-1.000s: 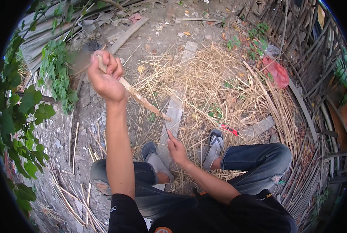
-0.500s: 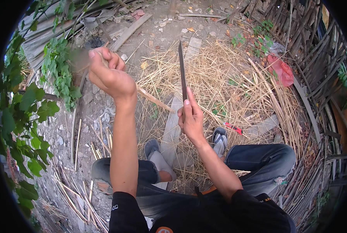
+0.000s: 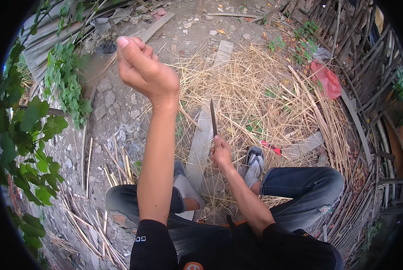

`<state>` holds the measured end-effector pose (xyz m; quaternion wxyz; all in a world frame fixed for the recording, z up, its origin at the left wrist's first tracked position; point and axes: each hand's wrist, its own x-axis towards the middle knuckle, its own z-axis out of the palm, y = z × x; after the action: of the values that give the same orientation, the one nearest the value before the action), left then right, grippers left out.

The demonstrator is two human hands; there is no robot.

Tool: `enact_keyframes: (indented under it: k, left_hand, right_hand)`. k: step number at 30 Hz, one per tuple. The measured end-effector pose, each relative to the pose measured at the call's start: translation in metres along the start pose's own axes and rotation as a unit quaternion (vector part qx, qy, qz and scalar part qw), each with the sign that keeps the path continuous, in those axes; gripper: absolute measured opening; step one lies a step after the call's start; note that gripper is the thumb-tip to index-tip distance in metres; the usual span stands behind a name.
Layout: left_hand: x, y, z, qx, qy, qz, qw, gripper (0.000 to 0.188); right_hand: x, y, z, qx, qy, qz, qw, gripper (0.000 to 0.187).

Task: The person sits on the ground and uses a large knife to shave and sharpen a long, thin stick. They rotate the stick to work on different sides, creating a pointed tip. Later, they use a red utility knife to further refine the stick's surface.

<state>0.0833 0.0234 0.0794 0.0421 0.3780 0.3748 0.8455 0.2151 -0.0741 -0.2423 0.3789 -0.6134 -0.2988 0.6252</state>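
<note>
My left hand (image 3: 147, 72) is raised at the upper left, its fingers curled closed round a thin pale strip of bamboo or wood. Part of that strip (image 3: 188, 115) shows to the right of my wrist, above the straw; my hand hides its middle. My right hand (image 3: 221, 152), lower and near my knees, is closed round the handle of a long dark knife (image 3: 213, 118). The blade points away from me, its tip over a grey plank (image 3: 199, 137). Knife and strip look apart.
Loose straw-coloured shavings (image 3: 255, 94) cover the ground ahead. A red-and-black tool (image 3: 271, 147) lies by my right foot. Long strips (image 3: 316, 105) and a red plastic bag (image 3: 326, 81) are to the right, before a stick fence (image 3: 363, 54). Leafy vines (image 3: 41, 121) hang at left.
My left hand has shifted right and slightly up with the strip. My right hand has drawn the knife back toward me, and its tip is lower in view.
</note>
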Motion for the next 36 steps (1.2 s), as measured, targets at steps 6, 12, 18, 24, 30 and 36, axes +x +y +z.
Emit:
enact_keyframes:
  k: [6,12,18,24,30,36]
  left_hand:
    - [0.006,-0.004,0.005,-0.023,0.004,-0.015,1.000,0.047]
    - [-0.005,0.004,0.026,-0.051,-0.009,-0.058,0.997,0.046]
    - [0.002,-0.001,-0.003,-0.045,-0.004,-0.066,0.997,0.047]
    - [0.011,-0.001,-0.006,-0.069,0.000,-0.079,0.995,0.043]
    - [-0.001,0.008,0.000,-0.080,-0.040,-0.092,0.992,0.036]
    - [0.020,-0.005,-0.048,-0.094,-0.012,-0.087,0.992,0.031]
  right_hand:
    - [-0.062,-0.158,0.008,0.199,-0.032,-0.341,0.918,0.054]
    - [0.022,0.095,-0.025,-0.086,-0.035,-0.129,0.987,0.060]
    - [0.010,-0.078,-0.003,0.051,-0.035,-0.101,0.993,0.052]
    - [-0.065,-0.191,0.012,0.175,-0.036,-0.413,0.893,0.023]
    - [0.008,0.076,-0.015,-0.293,-0.026,-0.026,0.955,0.015]
    - [-0.007,-0.103,0.012,-0.074,-0.038,-0.225,0.971,0.019]
